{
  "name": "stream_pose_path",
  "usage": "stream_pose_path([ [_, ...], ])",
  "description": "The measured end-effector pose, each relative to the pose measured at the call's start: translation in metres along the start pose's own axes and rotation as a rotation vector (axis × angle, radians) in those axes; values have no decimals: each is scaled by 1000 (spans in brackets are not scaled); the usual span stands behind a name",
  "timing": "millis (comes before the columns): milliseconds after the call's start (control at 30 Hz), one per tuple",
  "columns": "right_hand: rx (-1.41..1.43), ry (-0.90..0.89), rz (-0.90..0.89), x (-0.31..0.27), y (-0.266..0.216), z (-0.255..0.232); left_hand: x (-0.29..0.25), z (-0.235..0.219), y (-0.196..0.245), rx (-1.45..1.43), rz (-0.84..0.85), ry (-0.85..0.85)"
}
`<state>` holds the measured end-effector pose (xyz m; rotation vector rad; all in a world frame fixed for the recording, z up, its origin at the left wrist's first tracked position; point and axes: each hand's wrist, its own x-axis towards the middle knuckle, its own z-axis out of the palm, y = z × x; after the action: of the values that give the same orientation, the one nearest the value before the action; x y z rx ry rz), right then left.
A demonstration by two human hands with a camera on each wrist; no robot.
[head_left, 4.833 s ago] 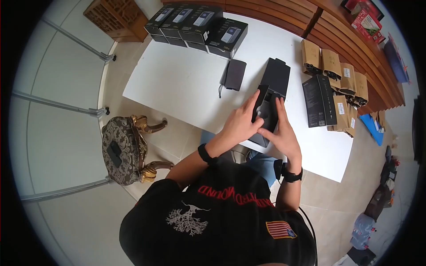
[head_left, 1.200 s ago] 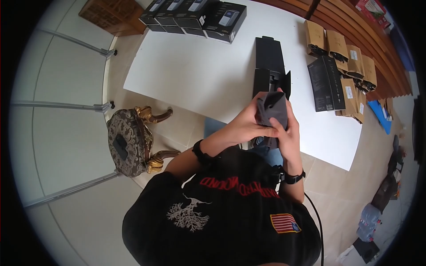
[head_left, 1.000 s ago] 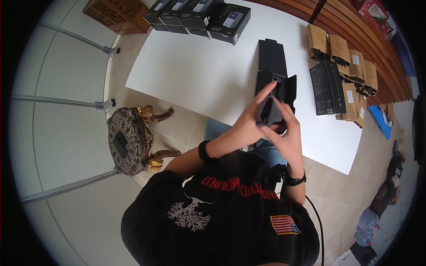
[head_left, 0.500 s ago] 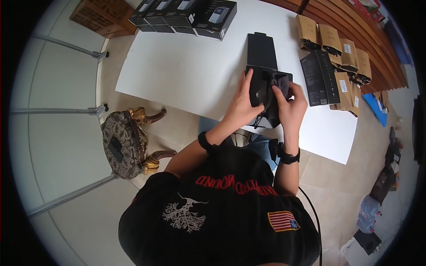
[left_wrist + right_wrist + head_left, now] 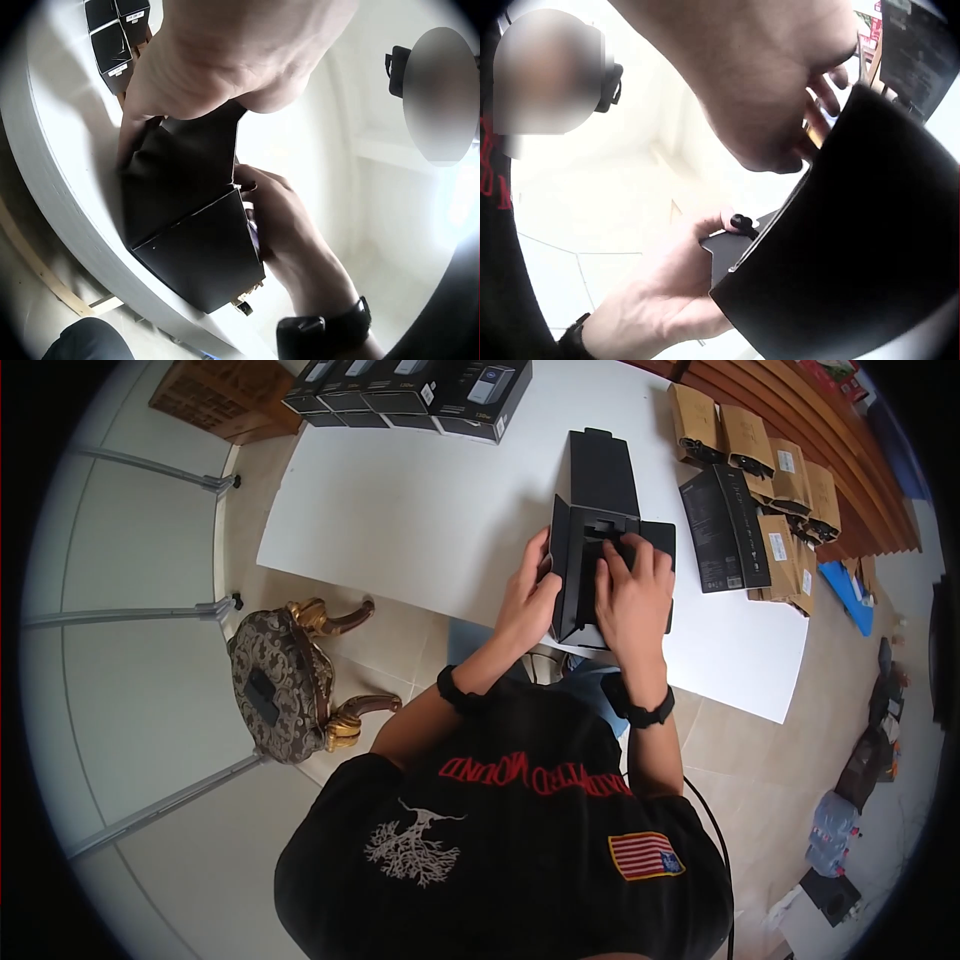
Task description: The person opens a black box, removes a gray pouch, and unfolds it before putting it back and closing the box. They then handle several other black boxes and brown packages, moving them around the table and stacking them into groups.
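An open black box [image 5: 567, 555] lies on the white table in front of me, its long lid flap [image 5: 602, 468] folded away and a side flap [image 5: 658, 538] spread to the right. My left hand [image 5: 527, 600] grips the box's left wall, thumb on the inner side and fingers outside, as the right wrist view also shows. My right hand [image 5: 635, 595] reaches down into the box, bent fingers pressing inside. The dark grey pouch is in there, mostly hidden by that hand. A small black cord toggle [image 5: 742, 222] pokes out at the box's near end.
Several black product boxes [image 5: 480, 395] are stacked at the back left of the white table [image 5: 400, 500]. To the right stand a black box sleeve [image 5: 722, 530] and several brown paper packets [image 5: 790, 480]. A patterned stool [image 5: 270, 680] is on the floor at left.
The grey pouch went from the table into both hands, then down into the box. My left hand let it go and took the box's left wall; my right hand moved inside.
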<state>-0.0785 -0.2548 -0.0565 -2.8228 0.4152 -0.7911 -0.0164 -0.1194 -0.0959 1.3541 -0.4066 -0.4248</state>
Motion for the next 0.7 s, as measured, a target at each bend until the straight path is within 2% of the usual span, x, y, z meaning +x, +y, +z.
stream_pose_path([
  [67,134,12,22,-8,3,-20,3,-1,4,11,-12,-16],
  [133,106,-8,0,-18,8,-29,4,-7,5,22,-28,-24],
  [200,286,-185,-166,-30,17,-27,8,-11,5,257,3,-73],
  [233,560,-195,-105,-33,19,-30,10,-9,10,334,49,-142],
  [267,553,-191,-97,-35,21,-30,10,-5,9,330,49,-153],
  [333,816,215,393,-39,25,-27,7,2,8,512,143,-158],
  [367,759,367,437,-32,36,-18,7,5,10,453,103,-160],
  [400,820,436,479,-17,40,-11,7,6,8,452,104,-162],
  [467,1306,391,675,-2,49,9,9,4,3,376,92,-157],
  [533,1130,71,564,8,50,23,11,2,2,409,97,-164],
  [567,1029,6,544,9,45,29,10,2,2,434,94,-168],
  [600,883,-54,473,13,43,35,10,2,1,432,98,-167],
  [667,947,-46,603,15,50,69,10,3,0,355,66,-149],
  [700,946,-51,592,23,47,64,10,3,0,351,71,-140],
])
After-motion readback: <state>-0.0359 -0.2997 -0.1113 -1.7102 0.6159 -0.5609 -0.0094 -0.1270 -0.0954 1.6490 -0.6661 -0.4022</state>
